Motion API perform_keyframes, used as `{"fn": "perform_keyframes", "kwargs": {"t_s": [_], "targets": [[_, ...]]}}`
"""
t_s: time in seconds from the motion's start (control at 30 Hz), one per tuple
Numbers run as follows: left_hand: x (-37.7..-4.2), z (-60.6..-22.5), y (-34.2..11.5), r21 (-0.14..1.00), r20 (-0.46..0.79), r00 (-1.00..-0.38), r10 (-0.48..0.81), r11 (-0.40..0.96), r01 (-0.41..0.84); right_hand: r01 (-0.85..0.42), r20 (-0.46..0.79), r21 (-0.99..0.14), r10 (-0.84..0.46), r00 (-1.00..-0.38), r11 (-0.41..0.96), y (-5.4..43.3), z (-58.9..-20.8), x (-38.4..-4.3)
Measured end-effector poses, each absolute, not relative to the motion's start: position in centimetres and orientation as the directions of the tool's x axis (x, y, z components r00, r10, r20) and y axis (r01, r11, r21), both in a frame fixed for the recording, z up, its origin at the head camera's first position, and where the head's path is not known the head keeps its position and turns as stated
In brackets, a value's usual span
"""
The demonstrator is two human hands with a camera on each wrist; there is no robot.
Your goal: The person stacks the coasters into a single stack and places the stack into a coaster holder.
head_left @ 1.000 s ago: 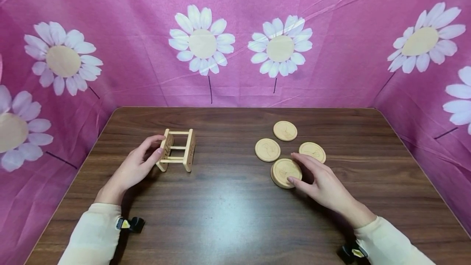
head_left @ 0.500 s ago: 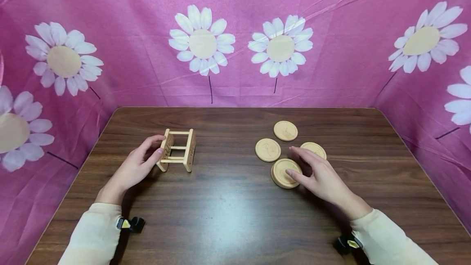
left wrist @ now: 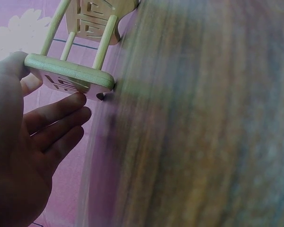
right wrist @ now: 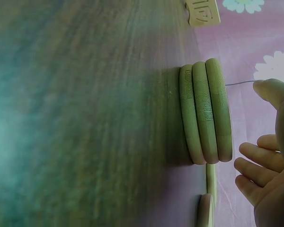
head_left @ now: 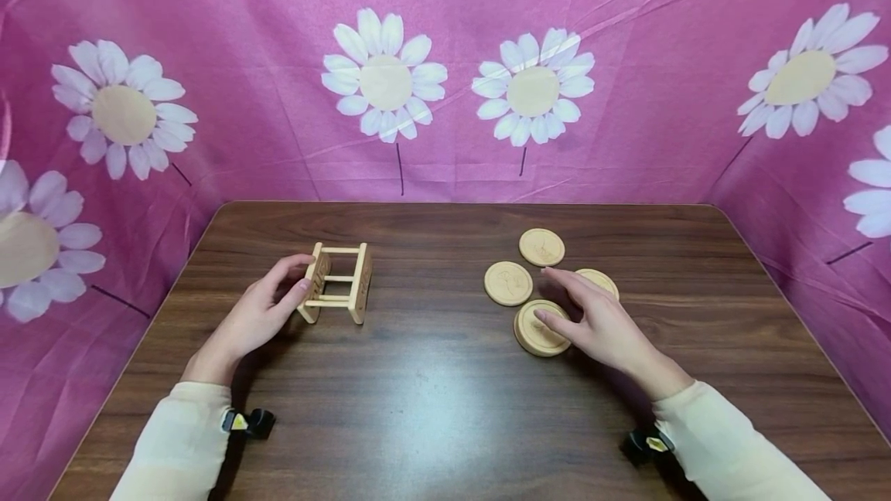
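A small pale wooden coaster holder, two cut-out side panels joined by rods, stands on the left of the table. My left hand holds its left panel between thumb and fingers; in the left wrist view the other fingers lie beside the panel's outer face. To the right is a stack of three round wooden coasters, seen edge-on in the right wrist view. Over its right side hovers my right hand, fingers spread and holding nothing; a gap shows between thumb and top coaster.
Single engraved coasters lie around the stack: one to the left, one farther back, and one to the right, partly covered by my hand. The brown wooden table meets a pink cloth printed with daisies.
My right hand has slid left and slightly away from me, its thumb lifting off the stack's near edge to above the top coaster. My left hand and the holder stay put.
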State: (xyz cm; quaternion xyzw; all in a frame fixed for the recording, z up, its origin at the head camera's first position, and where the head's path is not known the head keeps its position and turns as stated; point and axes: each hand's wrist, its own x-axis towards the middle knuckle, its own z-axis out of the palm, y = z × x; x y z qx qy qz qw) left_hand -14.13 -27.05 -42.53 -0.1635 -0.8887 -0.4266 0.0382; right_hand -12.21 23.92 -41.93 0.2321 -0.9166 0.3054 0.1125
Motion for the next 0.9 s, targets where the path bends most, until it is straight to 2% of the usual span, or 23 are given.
{"fn": "perform_keyframes", "kwargs": {"t_s": [0.3, 0.57, 0.9], "targets": [[-14.2, -42.6, -27.0, 0.744, 0.209, -0.943, 0.26, 0.583, 0.326, -0.429, 0.271, -0.539, -0.333, -0.903, 0.725, 23.4, -41.6, -12.8], [-14.2, -42.6, -27.0, 0.744, 0.21, -0.942, 0.261, 0.582, 0.327, -0.439, 0.291, -0.536, -0.33, -0.898, 0.721, 23.3, -41.7, -13.5], [-14.2, -42.7, -27.0, 0.749, 0.22, -0.94, 0.261, 0.572, 0.335, -0.413, 0.251, -0.543, -0.328, -0.911, 0.731, 22.8, -41.6, -14.4]]}}
